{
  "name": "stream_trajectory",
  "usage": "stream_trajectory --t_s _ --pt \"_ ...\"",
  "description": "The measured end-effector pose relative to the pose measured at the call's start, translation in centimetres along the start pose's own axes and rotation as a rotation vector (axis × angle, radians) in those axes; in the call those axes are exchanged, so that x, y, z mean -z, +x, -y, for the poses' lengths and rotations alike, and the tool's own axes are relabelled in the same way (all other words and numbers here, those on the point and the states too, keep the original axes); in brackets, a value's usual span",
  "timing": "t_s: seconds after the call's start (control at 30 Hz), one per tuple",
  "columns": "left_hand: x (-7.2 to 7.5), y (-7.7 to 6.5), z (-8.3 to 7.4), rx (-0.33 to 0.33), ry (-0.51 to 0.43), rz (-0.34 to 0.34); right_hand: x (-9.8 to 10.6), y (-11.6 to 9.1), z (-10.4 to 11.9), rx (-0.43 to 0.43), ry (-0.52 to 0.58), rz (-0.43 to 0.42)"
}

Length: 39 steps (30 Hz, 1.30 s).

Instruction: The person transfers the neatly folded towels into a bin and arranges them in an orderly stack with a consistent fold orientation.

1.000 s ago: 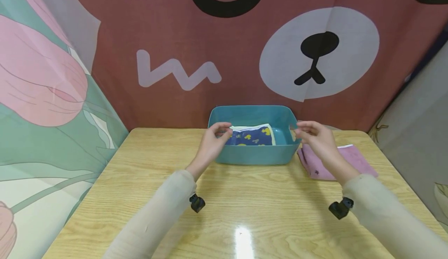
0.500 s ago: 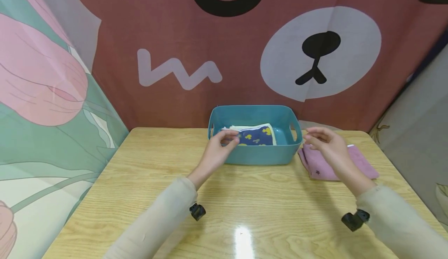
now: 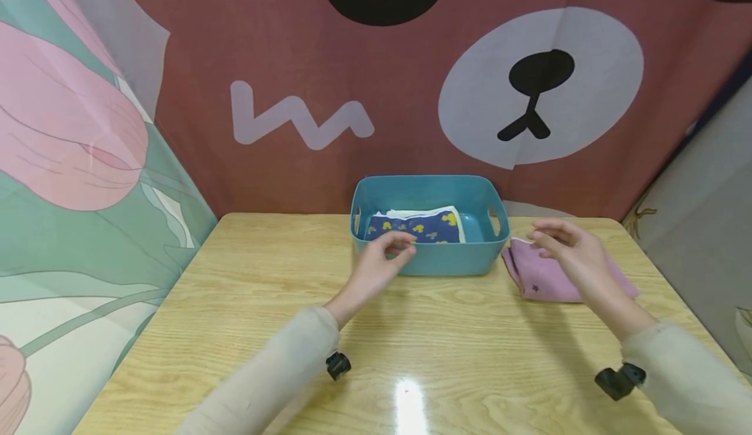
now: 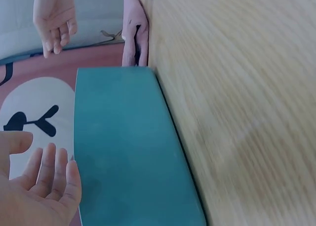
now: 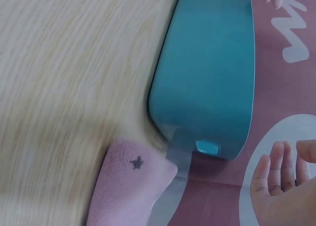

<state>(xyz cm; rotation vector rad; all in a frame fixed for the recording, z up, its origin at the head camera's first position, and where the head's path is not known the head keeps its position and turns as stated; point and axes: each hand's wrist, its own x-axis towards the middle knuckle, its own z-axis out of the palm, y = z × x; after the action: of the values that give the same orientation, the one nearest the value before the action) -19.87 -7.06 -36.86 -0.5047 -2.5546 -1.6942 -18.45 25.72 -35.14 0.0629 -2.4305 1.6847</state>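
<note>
Against the back of the table stands a teal plastic basket with a handle hole in each end. Inside it lies a folded cloth, dark blue with yellow figures and a white edge. My left hand hovers at the basket's front rim, fingers loosely bent and holding nothing; its relaxed fingers also show in the left wrist view. My right hand hangs, with nothing in it, above a folded pink towel with a small dark star. That towel lies on the table just right of the basket, partly hidden by the hand.
The wood-grain table reaches back to a red-brown curtain with a bear face printed on it. A flower-print curtain hangs at the left, and a grey one at the right.
My right hand has moved right and toward me, away from the basket's right end to above the pink towel. My left hand has shifted right and lower along the front rim.
</note>
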Motion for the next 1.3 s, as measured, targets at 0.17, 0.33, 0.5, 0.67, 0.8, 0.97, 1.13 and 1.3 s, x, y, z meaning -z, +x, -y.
stream_trajectory --t_s 0.17,0.33,0.5,0.67,0.8,0.97,1.13,1.3 --pt "-0.9 -0.1 -0.3 0.018 0.001 0.042 0.7 -0.2 -0.7 -0.01 -0.033 0.0" --pt "-1.8 -0.3 -0.4 0.028 -0.006 0.072 1.2 -0.4 -1.3 -0.004 -0.035 0.004" --pt "-2.8 -0.4 -0.3 0.029 0.011 0.095 1.9 -0.7 -1.8 -0.016 -0.068 -0.003" --pt "-3.7 -0.4 -0.5 0.034 0.024 0.121 2.6 -0.9 -2.7 -0.013 -0.102 -0.007" --pt "-4.6 -0.2 -0.7 0.032 0.02 0.145 3.4 -1.1 -3.5 -0.014 -0.083 -0.007" --pt "-5.7 -0.1 -1.1 0.049 0.01 0.164 4.3 -1.4 -4.5 -0.023 -0.086 -0.014" --pt "-6.9 0.1 -1.0 0.052 -0.017 0.167 5.3 -1.5 -5.3 -0.035 -0.063 -0.018" --pt "-8.0 0.3 -0.8 0.071 -0.072 0.168 6.2 -1.4 -6.3 -0.05 -0.022 -0.027"
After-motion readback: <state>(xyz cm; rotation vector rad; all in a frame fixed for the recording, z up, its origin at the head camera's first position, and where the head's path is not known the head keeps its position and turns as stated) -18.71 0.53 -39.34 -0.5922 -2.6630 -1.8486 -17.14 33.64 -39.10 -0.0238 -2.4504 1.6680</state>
